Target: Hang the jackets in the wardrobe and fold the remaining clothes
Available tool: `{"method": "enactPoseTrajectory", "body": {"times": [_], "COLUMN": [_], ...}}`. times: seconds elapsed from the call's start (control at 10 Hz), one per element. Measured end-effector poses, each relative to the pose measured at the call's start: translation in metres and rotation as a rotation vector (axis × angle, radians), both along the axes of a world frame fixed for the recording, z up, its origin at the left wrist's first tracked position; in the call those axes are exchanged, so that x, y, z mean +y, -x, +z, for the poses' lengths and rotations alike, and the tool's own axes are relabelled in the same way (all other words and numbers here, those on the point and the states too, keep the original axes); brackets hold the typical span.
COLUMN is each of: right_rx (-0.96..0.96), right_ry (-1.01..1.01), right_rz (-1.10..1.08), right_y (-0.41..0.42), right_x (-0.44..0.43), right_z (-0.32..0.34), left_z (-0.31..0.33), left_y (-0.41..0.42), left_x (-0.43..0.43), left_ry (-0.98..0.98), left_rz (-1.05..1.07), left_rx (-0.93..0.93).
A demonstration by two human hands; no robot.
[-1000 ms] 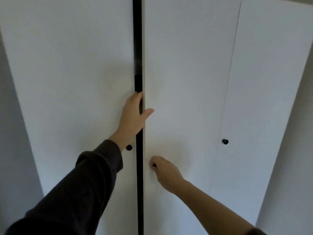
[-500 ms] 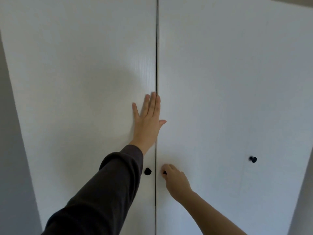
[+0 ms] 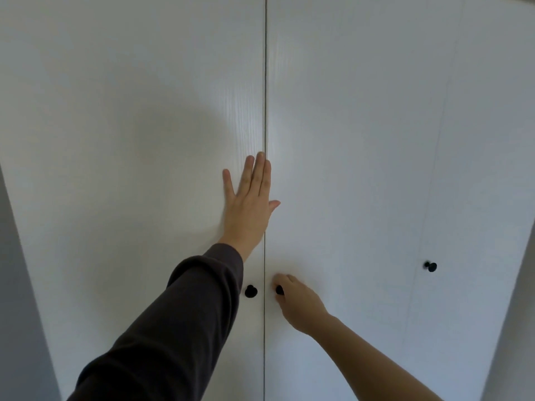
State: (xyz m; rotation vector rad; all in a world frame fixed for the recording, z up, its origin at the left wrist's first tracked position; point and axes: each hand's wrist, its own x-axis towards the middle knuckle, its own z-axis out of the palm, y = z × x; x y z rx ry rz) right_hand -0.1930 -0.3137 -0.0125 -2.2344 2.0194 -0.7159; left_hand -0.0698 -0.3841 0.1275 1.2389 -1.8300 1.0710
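Against the white wardrobe (image 3: 115, 125), whose doors stand shut and fill the view, the left hand (image 3: 249, 209) lies flat with straight fingers beside the centre seam. Below it the right hand (image 3: 299, 303) curls its fingers round a black knob (image 3: 279, 290).

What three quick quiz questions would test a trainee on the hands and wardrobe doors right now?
1. True or false: the left hand lies flat, fingers straight, on the left wardrobe door.
2. The right hand grips: A) the middle door knob; B) a hanger; C) a jacket.
3. How many black knobs are in view?

Key: 1 true. 2 A. 3 three: the gripped one, the left door knob and the far right knob.
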Motion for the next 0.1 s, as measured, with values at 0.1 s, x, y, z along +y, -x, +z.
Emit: {"method": "enactPoseTrajectory", "body": {"times": [0.1], "right_rx": [-0.137], "right_ry": [0.001], "right_rz": [0.061], "right_y": [0.0071], "right_x": [0.0296], "right_z": [0.0312], "left_z": [-0.0061], "left_y": [-0.0113], "left_x": [0.0047], "left_ry": [-0.023], "left_rz": [0.012], "left_rx": [-0.063]}}
